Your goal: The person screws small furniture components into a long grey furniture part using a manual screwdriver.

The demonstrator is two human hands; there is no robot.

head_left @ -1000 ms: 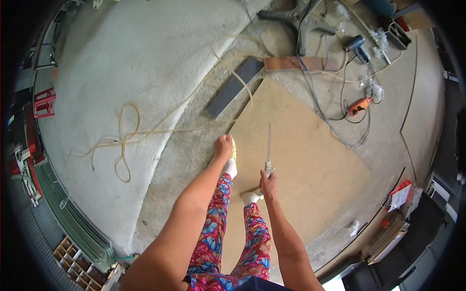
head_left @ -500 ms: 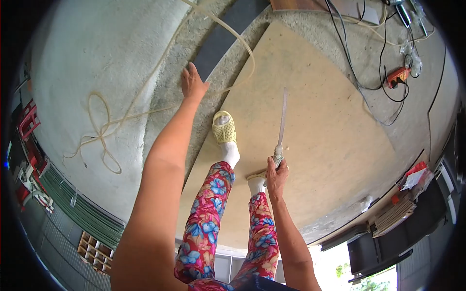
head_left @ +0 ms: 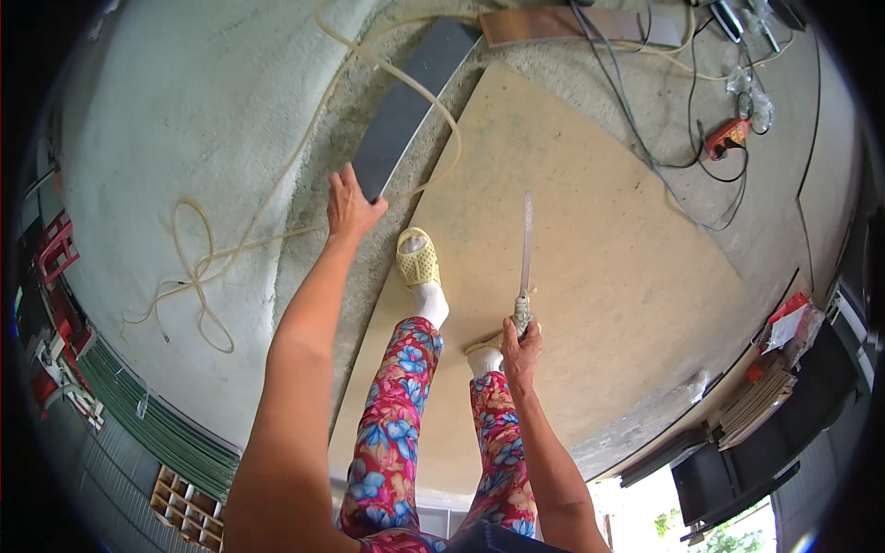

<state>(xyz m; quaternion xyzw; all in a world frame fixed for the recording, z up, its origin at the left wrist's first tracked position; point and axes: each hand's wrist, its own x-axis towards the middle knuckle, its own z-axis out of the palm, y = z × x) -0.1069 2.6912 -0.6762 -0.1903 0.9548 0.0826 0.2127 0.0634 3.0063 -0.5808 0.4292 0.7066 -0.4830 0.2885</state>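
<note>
My left hand (head_left: 350, 210) has its fingers and thumb closed across the near end of a dark grey plank (head_left: 406, 106). The plank slants away over rough concrete, and its pale long edge shows on the right. A loop of yellowish hose (head_left: 433, 100) crosses over it. In my right hand (head_left: 522, 350) is the wrapped handle of a long narrow blade (head_left: 526, 244). Its tip points away from me, above a large tan board (head_left: 590, 212); whether the edge has teeth is too small to tell. My feet, in yellow slippers (head_left: 418, 261), are on or beside that board.
A brown plank (head_left: 544, 26) lies at the far end. Black cables (head_left: 636, 138) run to an orange power strip (head_left: 728, 138) on the right. More hose (head_left: 198, 267) coils on the left floor. Long green strips (head_left: 147, 419) and a compartmented box (head_left: 184, 502) are at lower left.
My left hand has closed on the near end of the dark grey plank, which has come toward me. The blade stays in my right hand. The whole view has shifted slightly.
</note>
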